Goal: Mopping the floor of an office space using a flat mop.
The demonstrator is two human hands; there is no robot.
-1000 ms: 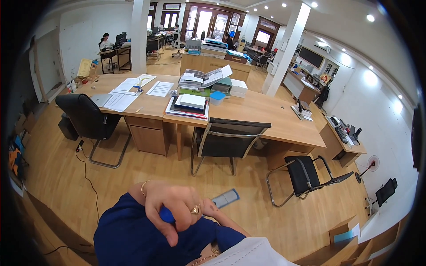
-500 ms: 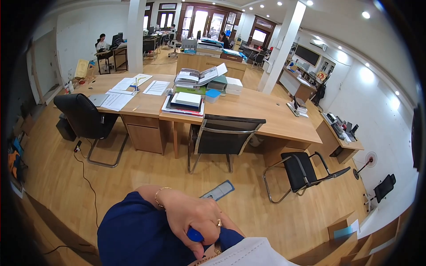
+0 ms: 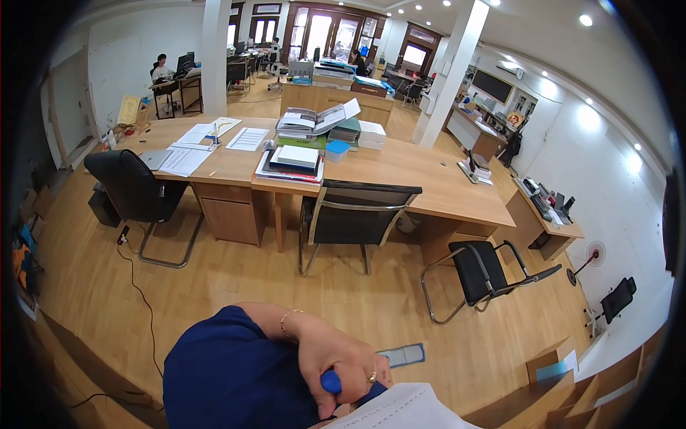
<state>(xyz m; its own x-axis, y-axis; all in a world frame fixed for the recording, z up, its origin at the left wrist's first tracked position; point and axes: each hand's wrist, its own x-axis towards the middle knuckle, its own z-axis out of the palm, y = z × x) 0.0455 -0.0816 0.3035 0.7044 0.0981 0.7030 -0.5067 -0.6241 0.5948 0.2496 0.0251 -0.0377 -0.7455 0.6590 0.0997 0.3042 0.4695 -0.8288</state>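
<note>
Blue handle (image 3: 331, 382) sat clenched in the left hand (image 3: 341, 355), fingers curled tight around it, just above the white paper (image 3: 400, 411) at the lower edge. A grey-blue flat tool (image 3: 404, 354) showed just right of that paper-side hand. The right hand was out of sight.

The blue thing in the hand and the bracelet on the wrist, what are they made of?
The blue handle looks like smooth plastic: even bright colour, soft shine. The bracelet looks like thin gold-coloured metal, a fine glinting line; it is too small to be sure. The hand wraps over the handle, hiding most of it.
</note>
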